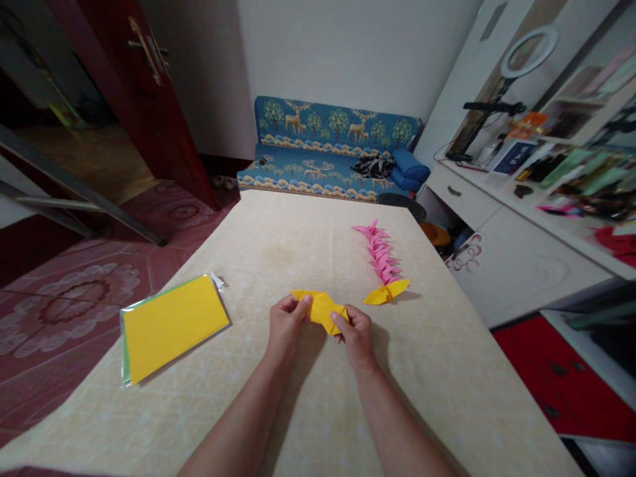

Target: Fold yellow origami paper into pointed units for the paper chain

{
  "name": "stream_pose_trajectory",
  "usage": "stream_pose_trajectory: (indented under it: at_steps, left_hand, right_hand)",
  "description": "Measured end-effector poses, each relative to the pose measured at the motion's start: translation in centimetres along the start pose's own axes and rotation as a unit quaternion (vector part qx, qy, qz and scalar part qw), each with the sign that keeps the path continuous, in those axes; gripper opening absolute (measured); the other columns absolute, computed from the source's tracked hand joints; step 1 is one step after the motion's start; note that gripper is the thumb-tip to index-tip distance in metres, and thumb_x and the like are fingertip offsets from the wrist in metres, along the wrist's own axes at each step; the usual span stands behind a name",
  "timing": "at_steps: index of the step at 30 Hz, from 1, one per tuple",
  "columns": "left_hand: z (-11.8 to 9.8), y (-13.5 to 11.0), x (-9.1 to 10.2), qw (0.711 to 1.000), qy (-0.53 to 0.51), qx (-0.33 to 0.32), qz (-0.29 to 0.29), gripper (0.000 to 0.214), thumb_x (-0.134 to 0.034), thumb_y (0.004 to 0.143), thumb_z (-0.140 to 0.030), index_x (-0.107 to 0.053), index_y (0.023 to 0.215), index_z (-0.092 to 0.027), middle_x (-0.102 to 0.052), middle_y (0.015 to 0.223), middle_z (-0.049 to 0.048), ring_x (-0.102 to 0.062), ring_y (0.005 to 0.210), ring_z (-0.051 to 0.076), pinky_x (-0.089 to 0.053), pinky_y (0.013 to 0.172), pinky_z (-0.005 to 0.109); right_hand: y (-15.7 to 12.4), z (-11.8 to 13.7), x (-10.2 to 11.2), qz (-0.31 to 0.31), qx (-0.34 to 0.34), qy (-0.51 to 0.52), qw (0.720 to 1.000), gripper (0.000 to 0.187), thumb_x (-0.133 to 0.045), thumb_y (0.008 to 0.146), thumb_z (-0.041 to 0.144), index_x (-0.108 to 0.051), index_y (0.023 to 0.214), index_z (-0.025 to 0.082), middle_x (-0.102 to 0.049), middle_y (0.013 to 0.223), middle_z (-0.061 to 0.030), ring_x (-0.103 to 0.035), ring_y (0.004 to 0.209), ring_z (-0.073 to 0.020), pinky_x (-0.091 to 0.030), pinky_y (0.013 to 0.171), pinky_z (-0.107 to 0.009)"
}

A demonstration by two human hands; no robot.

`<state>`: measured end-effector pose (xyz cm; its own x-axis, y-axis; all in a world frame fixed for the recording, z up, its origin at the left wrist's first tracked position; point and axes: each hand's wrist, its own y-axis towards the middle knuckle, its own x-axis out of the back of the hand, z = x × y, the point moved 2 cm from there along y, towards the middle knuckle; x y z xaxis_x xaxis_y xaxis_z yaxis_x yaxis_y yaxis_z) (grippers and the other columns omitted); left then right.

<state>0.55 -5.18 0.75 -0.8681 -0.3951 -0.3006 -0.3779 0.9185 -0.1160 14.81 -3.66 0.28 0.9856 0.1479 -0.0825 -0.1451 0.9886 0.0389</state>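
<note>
Hands (288,319) hold folded paper (320,309) over table (298,228), sofa (285,173) beyond.

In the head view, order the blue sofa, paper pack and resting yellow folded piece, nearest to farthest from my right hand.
1. Resting yellow folded piece, just rightward.
2. Paper pack, on the left.
3. Blue sofa, at the back.

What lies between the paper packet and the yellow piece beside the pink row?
In the head view, the left hand and right hand are there, together holding a folded yellow paper.
</note>
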Motion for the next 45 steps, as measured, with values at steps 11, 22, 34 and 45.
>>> stream_pose_trajectory:
  at_steps: [11, 22, 34, 45]
  left_hand:
    - [-0.3, 0.0, -0.1, 0.999, -0.024, -0.031, -0.021, 0.042, -0.057, 0.077, -0.050, -0.058, 0.059, -0.013, -0.053, 0.050, -0.0020, -0.043, 0.044, 0.007, -0.030, 0.044, 0.019]
    - [-0.4, -0.5, -0.7, 1.000, -0.009, -0.003, 0.024, 0.025, -0.074, 0.064, -0.031, -0.069, 0.076, -0.009, -0.069, 0.071, 0.0083, -0.059, 0.058, 0.015, -0.044, 0.055, 0.025]
    - [-0.1, -0.5, -0.3, 0.997, 0.014, -0.064, -0.034, 0.033, -0.064, 0.073, -0.041, -0.064, 0.064, -0.010, -0.058, 0.055, 0.0011, -0.047, 0.047, 0.009, -0.033, 0.045, 0.021]
    - [-0.7, -0.4, -0.5, 0.998, -0.015, -0.023, -0.047, 0.050, -0.049, 0.079, -0.056, -0.056, 0.056, -0.013, -0.055, 0.049, 0.0020, -0.046, 0.042, 0.011, -0.031, 0.041, 0.022]
  right_hand:
    - [-0.2, 0.1, -0.8, 0.064, -0.034, -0.008, 0.997, 0.020, -0.061, 0.072, 0.032, -0.056, 0.063, 0.014, -0.048, 0.048, 0.0056, -0.038, 0.035, -0.0047, -0.029, 0.032, -0.015]
    - [-0.2, 0.0, -0.7, 0.060, -0.033, -0.015, 0.998, 0.021, -0.061, 0.073, 0.033, -0.057, 0.066, 0.014, -0.049, 0.051, 0.0052, -0.039, 0.036, -0.0042, -0.030, 0.032, -0.015]
    - [-0.3, -0.7, -0.8, 0.082, -0.005, -0.067, 0.994, 0.021, -0.060, 0.076, 0.033, -0.057, 0.068, 0.014, -0.047, 0.050, 0.0049, -0.041, 0.036, -0.0050, -0.031, 0.032, -0.015]
    - [-0.5, -0.5, -0.9, 0.104, -0.008, -0.065, 0.992, 0.018, -0.059, 0.074, 0.030, -0.057, 0.066, 0.014, -0.046, 0.049, 0.0054, -0.039, 0.036, -0.0046, -0.030, 0.032, -0.014]
